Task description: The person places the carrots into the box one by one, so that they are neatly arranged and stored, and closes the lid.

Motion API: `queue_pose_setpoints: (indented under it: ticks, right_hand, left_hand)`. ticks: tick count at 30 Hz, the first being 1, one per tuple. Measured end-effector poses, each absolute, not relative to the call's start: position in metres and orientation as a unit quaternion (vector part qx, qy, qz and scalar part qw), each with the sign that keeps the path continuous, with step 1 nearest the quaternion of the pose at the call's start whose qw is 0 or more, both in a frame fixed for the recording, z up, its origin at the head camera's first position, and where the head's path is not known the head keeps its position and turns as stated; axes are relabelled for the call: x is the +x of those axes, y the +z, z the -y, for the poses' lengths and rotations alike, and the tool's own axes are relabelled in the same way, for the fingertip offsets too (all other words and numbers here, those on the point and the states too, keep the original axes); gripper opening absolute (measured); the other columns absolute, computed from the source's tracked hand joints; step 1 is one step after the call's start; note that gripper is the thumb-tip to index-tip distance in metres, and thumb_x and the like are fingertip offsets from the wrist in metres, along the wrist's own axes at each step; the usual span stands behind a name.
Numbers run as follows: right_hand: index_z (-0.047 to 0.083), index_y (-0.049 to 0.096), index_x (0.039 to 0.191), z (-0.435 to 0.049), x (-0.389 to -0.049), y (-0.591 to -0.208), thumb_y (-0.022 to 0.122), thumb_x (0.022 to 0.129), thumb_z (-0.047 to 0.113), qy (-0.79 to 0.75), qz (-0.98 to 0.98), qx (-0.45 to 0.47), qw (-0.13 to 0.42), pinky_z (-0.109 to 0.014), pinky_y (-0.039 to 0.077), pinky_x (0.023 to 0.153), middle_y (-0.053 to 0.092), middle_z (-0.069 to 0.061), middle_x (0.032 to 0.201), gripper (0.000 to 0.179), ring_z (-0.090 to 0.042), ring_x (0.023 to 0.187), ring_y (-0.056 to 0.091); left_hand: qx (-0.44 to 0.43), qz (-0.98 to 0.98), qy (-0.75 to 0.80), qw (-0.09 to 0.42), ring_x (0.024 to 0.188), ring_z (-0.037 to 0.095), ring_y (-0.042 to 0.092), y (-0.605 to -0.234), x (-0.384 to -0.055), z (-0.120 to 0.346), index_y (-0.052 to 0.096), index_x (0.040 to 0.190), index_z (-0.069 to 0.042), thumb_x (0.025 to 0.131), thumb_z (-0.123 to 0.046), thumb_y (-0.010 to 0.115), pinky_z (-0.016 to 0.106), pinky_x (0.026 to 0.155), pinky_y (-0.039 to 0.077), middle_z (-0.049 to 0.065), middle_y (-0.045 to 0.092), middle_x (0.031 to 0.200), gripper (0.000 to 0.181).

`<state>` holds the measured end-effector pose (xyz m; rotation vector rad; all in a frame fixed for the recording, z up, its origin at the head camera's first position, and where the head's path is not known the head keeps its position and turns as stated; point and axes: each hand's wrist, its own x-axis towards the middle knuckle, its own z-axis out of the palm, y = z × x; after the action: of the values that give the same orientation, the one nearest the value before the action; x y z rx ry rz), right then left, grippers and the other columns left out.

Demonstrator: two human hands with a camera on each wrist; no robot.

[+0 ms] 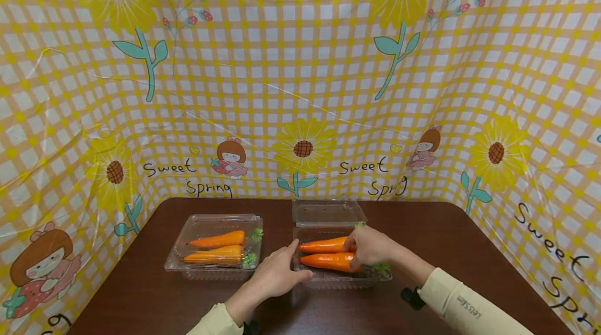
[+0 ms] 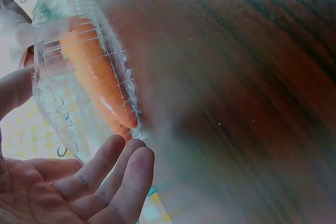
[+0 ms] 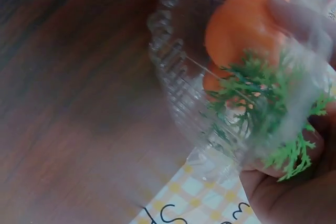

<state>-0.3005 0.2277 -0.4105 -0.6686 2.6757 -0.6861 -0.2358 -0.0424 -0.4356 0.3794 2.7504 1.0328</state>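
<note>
Two orange carrots lie side by side in an open clear plastic box at the right of the head view: a far carrot and a near carrot. Across their thick ends reaches my right hand, pinching the near carrot between thumb and fingers. Green leafy tops show by that hand in the right wrist view. My left hand is at the box's left end, fingers spread and largely straight, touching the rim. Through the clear box wall, the left wrist view shows a carrot.
The hinged lid of this box is folded back behind it. Left of it, another clear box with its lid down holds two carrots with green tops. Both stand on a dark brown table; checked cloth surrounds it.
</note>
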Motion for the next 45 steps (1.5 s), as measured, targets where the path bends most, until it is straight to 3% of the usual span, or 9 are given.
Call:
queue_pose_setpoints:
  ticks: [6,15,22,27,33,35,38,41,45]
  right_hand:
    - [0.012,0.078,0.106,-0.223,-0.299,-0.412,0.089,0.072,0.011,-0.217,-0.946,-0.195,0.144,-0.036,0.051,0.067,0.074,-0.003,0.110,0.035,-0.018,0.088,0.067]
    - [0.010,0.077,0.110,-0.221,-0.299,-0.412,0.087,0.074,0.007,-0.213,-0.947,-0.193,0.144,-0.035,0.048,0.064,0.073,-0.005,0.111,0.037,-0.015,0.076,0.061]
    - [0.008,0.075,0.112,-0.232,-0.306,-0.395,0.082,0.084,0.018,-0.254,-0.942,-0.198,0.096,-0.029,0.035,0.054,0.061,-0.003,0.070,0.031,-0.015,0.056,0.042]
    - [0.003,0.073,0.118,-0.251,-0.323,-0.392,0.073,0.093,0.024,-0.299,-0.941,-0.150,0.045,-0.031,0.036,0.052,0.056,-0.006,0.066,0.033,-0.016,0.053,0.043]
    - [0.003,0.073,0.117,-0.267,-0.344,-0.398,0.068,0.096,0.033,-0.308,-0.947,-0.084,0.020,-0.039,0.052,0.067,0.071,-0.015,0.100,0.038,-0.026,0.081,0.065]
    - [0.002,0.072,0.118,-0.270,-0.350,-0.402,0.067,0.097,0.037,-0.308,-0.949,-0.067,0.023,-0.042,0.055,0.075,0.071,-0.018,0.115,0.042,-0.031,0.096,0.067]
    - [-0.001,0.071,0.121,-0.273,-0.359,-0.407,0.065,0.098,0.039,-0.312,-0.948,-0.043,0.037,-0.046,0.056,0.080,0.067,-0.023,0.124,0.047,-0.037,0.105,0.066]
    - [-0.004,0.070,0.121,-0.275,-0.365,-0.412,0.063,0.098,0.038,-0.321,-0.945,-0.020,0.053,-0.046,0.055,0.079,0.067,-0.025,0.123,0.048,-0.037,0.104,0.066]
    - [-0.006,0.073,0.114,-0.275,-0.370,-0.420,0.063,0.099,0.034,-0.338,-0.939,0.001,0.065,-0.044,0.054,0.075,0.069,-0.024,0.110,0.044,-0.031,0.091,0.065]
  left_hand:
    - [0.133,-0.923,0.348,0.097,0.112,0.033,0.062,-0.435,-0.241,0.045,0.036,0.157,-0.011,0.090,-0.050,0.072,0.054,0.085,0.051,0.012,0.062,0.131,0.086]
    - [0.126,-0.919,0.360,0.104,0.134,0.042,0.050,-0.433,-0.247,0.048,0.037,0.157,-0.011,0.089,-0.051,0.072,0.063,0.101,0.043,0.020,0.050,0.149,0.086]
    - [0.091,-0.909,0.400,0.077,0.144,0.049,0.032,-0.428,-0.255,0.042,0.035,0.156,-0.003,0.090,-0.049,0.071,0.069,0.109,0.032,0.029,0.034,0.157,0.087]
    - [0.052,-0.889,0.451,0.060,0.147,0.050,0.024,-0.425,-0.273,0.033,0.034,0.155,0.001,0.091,-0.041,0.071,0.069,0.109,0.031,0.029,0.028,0.158,0.085]
    - [-0.021,-0.855,0.513,0.069,0.149,0.052,0.014,-0.423,-0.303,0.022,0.035,0.154,0.002,0.094,-0.032,0.070,0.068,0.112,0.027,0.029,0.021,0.161,0.077]
    - [-0.040,-0.844,0.530,0.075,0.147,0.052,0.017,-0.422,-0.313,0.020,0.037,0.153,0.003,0.095,-0.030,0.068,0.068,0.112,0.027,0.029,0.025,0.159,0.073]
    - [-0.066,-0.830,0.547,0.087,0.137,0.049,0.037,-0.421,-0.326,0.017,0.045,0.145,0.005,0.097,-0.028,0.065,0.062,0.106,0.038,0.026,0.042,0.149,0.062]
    - [-0.084,-0.814,0.565,0.101,0.120,0.041,0.053,-0.422,-0.337,0.016,0.049,0.138,0.006,0.099,-0.024,0.062,0.052,0.090,0.049,0.022,0.053,0.136,0.051]
    - [-0.098,-0.795,0.588,0.112,0.104,0.032,0.055,-0.429,-0.347,0.015,0.052,0.130,0.006,0.100,-0.017,0.060,0.041,0.073,0.046,0.019,0.054,0.128,0.040]
